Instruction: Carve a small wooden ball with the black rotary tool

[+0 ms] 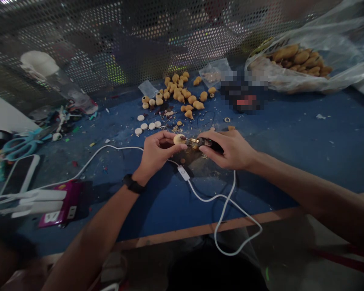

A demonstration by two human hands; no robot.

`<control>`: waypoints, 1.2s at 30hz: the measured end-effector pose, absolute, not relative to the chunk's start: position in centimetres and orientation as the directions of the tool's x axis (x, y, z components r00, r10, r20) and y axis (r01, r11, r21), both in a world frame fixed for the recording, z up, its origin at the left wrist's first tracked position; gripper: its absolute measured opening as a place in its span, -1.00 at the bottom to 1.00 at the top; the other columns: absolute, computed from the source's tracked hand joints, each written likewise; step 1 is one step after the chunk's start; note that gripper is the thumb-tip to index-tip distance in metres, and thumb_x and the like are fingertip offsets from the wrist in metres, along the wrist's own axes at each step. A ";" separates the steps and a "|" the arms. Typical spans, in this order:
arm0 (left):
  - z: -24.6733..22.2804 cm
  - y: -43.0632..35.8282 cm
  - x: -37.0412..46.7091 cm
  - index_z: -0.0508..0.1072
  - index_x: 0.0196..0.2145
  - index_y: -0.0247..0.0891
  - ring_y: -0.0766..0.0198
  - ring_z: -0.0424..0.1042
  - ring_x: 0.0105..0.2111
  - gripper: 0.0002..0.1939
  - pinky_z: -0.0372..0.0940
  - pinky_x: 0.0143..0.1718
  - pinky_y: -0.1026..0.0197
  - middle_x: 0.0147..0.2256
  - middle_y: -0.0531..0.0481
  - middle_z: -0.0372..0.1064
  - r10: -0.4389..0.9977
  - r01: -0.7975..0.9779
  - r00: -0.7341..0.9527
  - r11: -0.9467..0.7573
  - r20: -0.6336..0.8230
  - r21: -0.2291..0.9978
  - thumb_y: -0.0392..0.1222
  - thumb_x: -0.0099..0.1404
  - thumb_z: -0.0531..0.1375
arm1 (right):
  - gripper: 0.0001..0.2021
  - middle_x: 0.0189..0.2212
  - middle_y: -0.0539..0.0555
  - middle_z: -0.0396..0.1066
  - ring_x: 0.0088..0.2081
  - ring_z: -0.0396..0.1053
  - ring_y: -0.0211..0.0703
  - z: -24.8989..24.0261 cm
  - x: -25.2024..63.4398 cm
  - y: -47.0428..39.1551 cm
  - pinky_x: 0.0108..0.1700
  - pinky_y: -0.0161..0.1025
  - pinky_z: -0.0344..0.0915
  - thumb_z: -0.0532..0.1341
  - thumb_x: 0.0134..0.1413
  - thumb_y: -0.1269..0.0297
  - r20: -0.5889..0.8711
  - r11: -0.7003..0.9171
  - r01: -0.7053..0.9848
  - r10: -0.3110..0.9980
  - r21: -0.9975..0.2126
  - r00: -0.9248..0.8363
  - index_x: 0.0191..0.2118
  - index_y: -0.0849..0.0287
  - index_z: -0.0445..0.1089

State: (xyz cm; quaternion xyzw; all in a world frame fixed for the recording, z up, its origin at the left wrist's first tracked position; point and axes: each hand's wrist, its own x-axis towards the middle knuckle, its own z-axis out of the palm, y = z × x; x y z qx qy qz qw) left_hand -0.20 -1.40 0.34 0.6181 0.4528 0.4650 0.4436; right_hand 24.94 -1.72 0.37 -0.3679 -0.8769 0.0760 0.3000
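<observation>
1. A blue tabletop fills the middle of our view, with a plastic bag of tan gourds at the far right
2. Here's the right hand, fingers curled round a dark handheld tool lying nearly crosswise, its metal tip aimed left
3. Over to the left hand, pinching a small pale gourd between thumb and fingers
4. And that gourd is right at the tip, contact too small to call
</observation>
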 end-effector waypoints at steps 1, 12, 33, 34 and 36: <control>0.4 -1.4 -0.2 0.57 -0.32 -0.23 0.19 0.66 -0.40 -0.55 0.54 -0.47 0.24 -0.33 -0.09 0.69 0.973 0.144 0.156 -0.194 0.171 0.970 0.07 -0.02 0.59 | -0.62 -0.41 0.10 0.57 -0.39 0.45 -0.09 0.4 24.9 -1.7 -0.30 -0.20 0.21 0.07 0.42 0.07 0.471 0.721 0.597 0.688 -0.353 -0.552 0.03 0.22 0.50; 0.6 -1.5 -0.1 0.59 -0.35 -0.23 0.24 0.62 -0.46 -0.59 0.50 -0.51 0.26 -0.37 -0.07 0.67 0.979 0.132 0.141 -0.166 0.147 0.977 0.00 -0.05 0.60 | -0.63 -0.43 0.08 0.55 -0.43 0.41 -0.12 0.4 24.9 -1.8 -0.32 -0.21 0.20 0.08 0.42 0.08 0.472 0.723 0.594 0.686 -0.354 -0.554 0.03 0.21 0.49; 0.7 -1.5 -0.1 0.59 -0.33 -0.24 0.17 0.67 -0.36 -0.61 0.57 -0.41 0.21 -0.32 -0.10 0.68 0.969 0.181 0.176 -0.205 0.173 0.962 0.03 0.02 0.57 | -0.64 -0.40 0.10 0.58 -0.43 0.46 -0.11 0.3 25.0 -1.8 -0.33 -0.21 0.21 0.09 0.43 0.10 0.498 0.728 0.600 0.675 -0.332 -0.544 0.02 0.25 0.50; 0.8 -1.5 -0.1 0.59 -0.33 -0.24 0.17 0.67 -0.36 -0.59 0.57 -0.40 0.20 -0.32 -0.09 0.68 0.971 0.173 0.169 -0.199 0.170 0.965 0.04 0.00 0.58 | -0.64 -0.41 0.10 0.58 -0.43 0.46 -0.10 0.3 25.0 -1.8 -0.33 -0.21 0.21 0.09 0.42 0.10 0.501 0.733 0.596 0.670 -0.328 -0.548 0.02 0.25 0.50; 0.9 -1.6 0.0 0.59 -0.34 -0.26 0.15 0.67 -0.35 -0.55 0.58 -0.35 0.19 -0.33 -0.09 0.68 0.978 0.154 0.149 -0.167 0.145 0.974 0.05 -0.06 0.60 | -0.64 -0.40 0.09 0.58 -0.42 0.47 -0.10 0.2 25.0 -1.7 -0.34 -0.21 0.20 0.09 0.42 0.10 0.507 0.746 0.585 0.656 -0.319 -0.560 0.01 0.23 0.50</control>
